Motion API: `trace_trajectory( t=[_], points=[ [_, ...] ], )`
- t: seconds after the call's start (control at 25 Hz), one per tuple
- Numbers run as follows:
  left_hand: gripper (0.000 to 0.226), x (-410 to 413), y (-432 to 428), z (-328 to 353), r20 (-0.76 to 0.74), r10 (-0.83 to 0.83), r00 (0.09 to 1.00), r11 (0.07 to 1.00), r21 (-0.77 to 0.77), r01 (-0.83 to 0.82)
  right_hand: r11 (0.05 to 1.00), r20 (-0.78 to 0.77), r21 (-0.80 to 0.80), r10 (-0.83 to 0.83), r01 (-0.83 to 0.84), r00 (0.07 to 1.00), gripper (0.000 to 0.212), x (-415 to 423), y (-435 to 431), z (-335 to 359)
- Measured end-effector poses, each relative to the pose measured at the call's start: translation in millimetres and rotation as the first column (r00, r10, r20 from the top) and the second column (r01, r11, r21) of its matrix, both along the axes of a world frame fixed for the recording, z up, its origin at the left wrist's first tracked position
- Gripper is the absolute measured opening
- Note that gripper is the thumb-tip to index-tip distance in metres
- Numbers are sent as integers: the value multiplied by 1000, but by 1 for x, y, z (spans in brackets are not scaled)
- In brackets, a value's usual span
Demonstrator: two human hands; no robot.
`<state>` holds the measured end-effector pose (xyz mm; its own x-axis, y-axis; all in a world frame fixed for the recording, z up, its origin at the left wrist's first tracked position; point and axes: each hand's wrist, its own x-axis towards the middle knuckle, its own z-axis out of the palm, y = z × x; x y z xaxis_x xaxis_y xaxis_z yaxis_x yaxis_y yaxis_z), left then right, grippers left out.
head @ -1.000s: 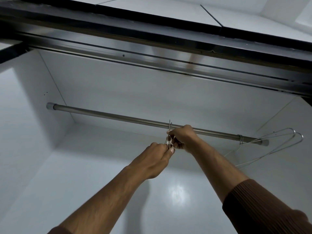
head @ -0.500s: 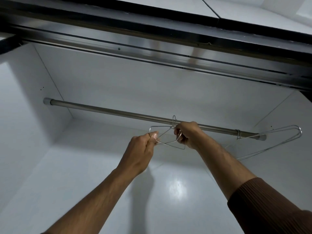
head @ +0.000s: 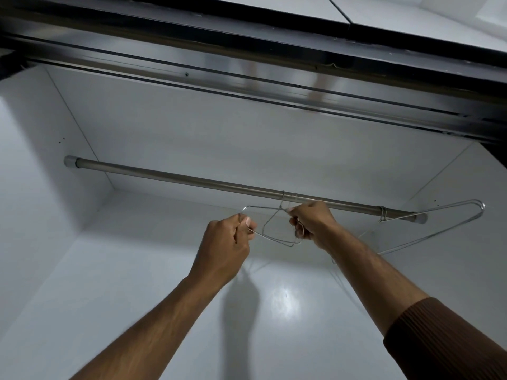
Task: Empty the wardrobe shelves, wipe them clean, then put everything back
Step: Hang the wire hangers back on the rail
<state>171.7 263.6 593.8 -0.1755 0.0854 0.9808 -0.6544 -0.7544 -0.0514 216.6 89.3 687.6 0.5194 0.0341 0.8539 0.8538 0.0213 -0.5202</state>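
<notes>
A grey metal clothes rail (head: 170, 176) runs across the white wardrobe compartment. Thin wire hangers (head: 270, 226) hang by their hooks from the middle of the rail. My left hand (head: 226, 244) pinches the left corner of one wire hanger. My right hand (head: 311, 222) grips the hangers just under the rail, near their hooks. Further wire hangers (head: 439, 219) hang at the rail's right end, swung out to the right.
The white back panel (head: 219, 144) and side walls enclose the compartment. A dark sliding-door track (head: 274, 75) runs overhead along the front. A brown sleeve (head: 450, 344) covers my right forearm at the lower right.
My hands were together under the rail. My left hand has drawn away to the left, spreading a wire hanger out from the bunch; my right hand stays at the hooks.
</notes>
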Motion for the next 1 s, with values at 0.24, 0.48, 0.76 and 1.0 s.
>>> trace_trajectory(
  t=[0.24, 0.48, 0.76, 1.0],
  points=[
    [27, 9, -39, -15, -30, 262, 965, 948, 193, -252, 1000, -10, -28, 10, -11, 1000, 34, 1, 21, -15],
    [24, 28, -37, -22, -83, 351, 933, 905, 286, -315, 993, -11, -105, -58, 57, 998, 26, 8, 20, -30],
    [70, 47, -39, -23, -368, 95, 925, 951, 309, 26, 937, 78, -166, -298, 307, 951, 17, 23, -1, -40],
    [76, 55, -44, -20, -290, 135, 947, 973, 220, -71, 925, 23, -158, -347, 347, 937, 17, 25, -40, -49]
  ],
)
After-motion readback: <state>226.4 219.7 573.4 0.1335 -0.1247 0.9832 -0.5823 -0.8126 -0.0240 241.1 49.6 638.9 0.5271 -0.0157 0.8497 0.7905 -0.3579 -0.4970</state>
